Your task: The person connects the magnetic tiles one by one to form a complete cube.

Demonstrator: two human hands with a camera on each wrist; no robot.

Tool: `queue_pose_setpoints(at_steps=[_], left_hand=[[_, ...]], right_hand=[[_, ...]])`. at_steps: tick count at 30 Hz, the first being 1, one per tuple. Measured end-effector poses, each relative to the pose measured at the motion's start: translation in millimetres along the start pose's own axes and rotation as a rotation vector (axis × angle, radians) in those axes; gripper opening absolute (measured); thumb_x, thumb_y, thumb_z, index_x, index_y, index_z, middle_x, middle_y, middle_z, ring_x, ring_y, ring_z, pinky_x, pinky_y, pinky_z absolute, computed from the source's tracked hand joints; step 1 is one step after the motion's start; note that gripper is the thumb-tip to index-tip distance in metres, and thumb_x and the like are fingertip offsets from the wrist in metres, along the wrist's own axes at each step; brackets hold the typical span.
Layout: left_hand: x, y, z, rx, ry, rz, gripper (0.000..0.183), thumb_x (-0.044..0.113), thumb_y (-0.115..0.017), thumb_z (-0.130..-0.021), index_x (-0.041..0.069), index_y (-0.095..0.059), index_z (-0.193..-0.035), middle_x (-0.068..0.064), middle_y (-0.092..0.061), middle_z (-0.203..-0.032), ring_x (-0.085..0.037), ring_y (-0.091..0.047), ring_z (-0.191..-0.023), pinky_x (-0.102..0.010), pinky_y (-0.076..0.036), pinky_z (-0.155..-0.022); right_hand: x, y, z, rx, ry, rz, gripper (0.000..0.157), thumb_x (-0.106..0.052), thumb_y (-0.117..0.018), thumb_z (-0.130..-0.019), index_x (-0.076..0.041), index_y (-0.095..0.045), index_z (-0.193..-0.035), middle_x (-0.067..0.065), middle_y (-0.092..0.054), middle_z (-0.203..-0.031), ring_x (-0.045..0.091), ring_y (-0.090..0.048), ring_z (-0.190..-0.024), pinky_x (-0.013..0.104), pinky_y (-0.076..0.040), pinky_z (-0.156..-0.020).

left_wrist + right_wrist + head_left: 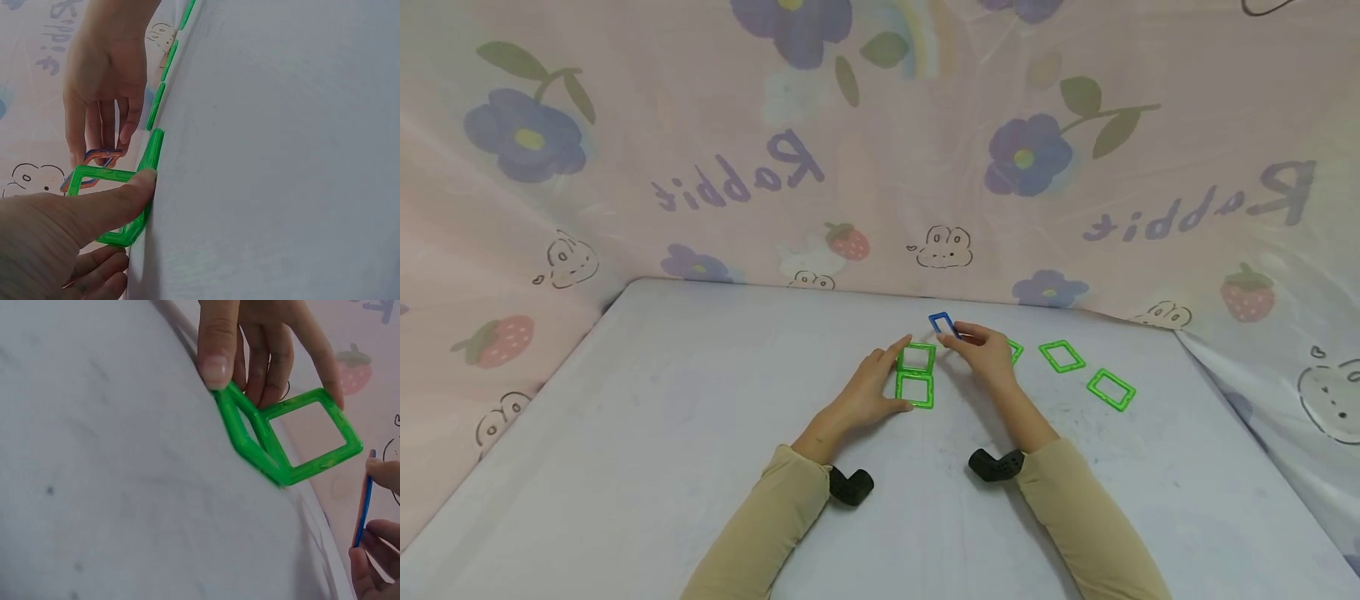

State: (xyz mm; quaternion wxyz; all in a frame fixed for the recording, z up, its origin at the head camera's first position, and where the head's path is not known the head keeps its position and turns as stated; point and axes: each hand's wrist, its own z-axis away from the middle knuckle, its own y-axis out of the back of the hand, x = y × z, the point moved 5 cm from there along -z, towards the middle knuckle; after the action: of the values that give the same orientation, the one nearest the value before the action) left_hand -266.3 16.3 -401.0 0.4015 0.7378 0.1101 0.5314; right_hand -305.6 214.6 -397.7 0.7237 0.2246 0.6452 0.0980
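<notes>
My left hand (867, 392) grips two green square magnetic tile frames hinged along a shared edge, thumb on the near one and a finger at the far one. The near tile (925, 406) lies low over the table, while the far tile (325, 464) stands tilted up from it. Just right of this pair, my right hand (988, 358) pinches a single open-centred tile (938, 315), blue on one side and orange on the other. It is held raised and apart from the green pair in the right wrist view.
To the right lie more green tiles: one (1017, 352) partly hidden behind my right hand, a diamond-shaped one (1075, 352) and a rectangular-looking one (1118, 380). The white tabletop (662, 433) ends at a printed curtain (880, 167). Black devices (852, 487) sit at both wrists.
</notes>
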Motion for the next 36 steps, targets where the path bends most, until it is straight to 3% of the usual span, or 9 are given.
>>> queue_pose_setpoints(at_steps=[11,29,32,36], left_hand=[[0.4,0.4,-0.1,0.006,-0.006,0.006,0.098,0.017,-0.082,-0.077,0.018,-0.020,-0.154,-0.018,-0.051,-0.123,-0.028,-0.050,-0.109,-0.046,-0.042,-0.099],[-1.0,-0.6,-2.0,-0.001,0.014,-0.001,0.099,0.017,-0.081,-0.077,0.020,-0.020,-0.154,-0.016,-0.051,-0.125,-0.028,-0.049,-0.112,-0.045,-0.041,-0.101],[-1.0,-0.5,-1.7,-0.002,0.015,-0.001,0.099,0.018,-0.081,-0.077,0.021,-0.019,-0.154,-0.016,-0.050,-0.125,-0.027,-0.049,-0.111,-0.046,-0.041,-0.101],[-0.7,-0.4,-1.7,-0.001,0.016,0.003,0.099,0.018,-0.081,-0.077,0.021,-0.019,-0.154,-0.016,-0.050,-0.126,-0.027,-0.048,-0.111,-0.045,-0.040,-0.101]], right_hand=[[-3.9,6.8,11.2,-0.051,0.024,-0.108,0.064,-0.042,-0.076,-0.080,-0.016,-0.056,-0.135,0.008,-0.057,-0.135,0.024,-0.052,-0.126,0.043,-0.039,-0.106],[-1.5,5.0,22.4,-0.189,0.105,-0.129,0.064,-0.034,-0.075,-0.083,-0.014,-0.051,-0.139,0.009,-0.054,-0.138,0.028,-0.055,-0.123,0.047,-0.038,-0.106],[-1.1,4.7,24.4,-0.209,0.131,-0.124,0.062,-0.030,-0.075,-0.084,-0.014,-0.052,-0.139,0.011,-0.055,-0.137,0.028,-0.056,-0.122,0.043,-0.043,-0.102],[-0.7,4.2,26.9,-0.248,0.180,-0.124,0.061,-0.023,-0.074,-0.086,-0.012,-0.050,-0.140,0.015,-0.054,-0.135,0.030,-0.057,-0.120,0.029,-0.050,-0.090]])
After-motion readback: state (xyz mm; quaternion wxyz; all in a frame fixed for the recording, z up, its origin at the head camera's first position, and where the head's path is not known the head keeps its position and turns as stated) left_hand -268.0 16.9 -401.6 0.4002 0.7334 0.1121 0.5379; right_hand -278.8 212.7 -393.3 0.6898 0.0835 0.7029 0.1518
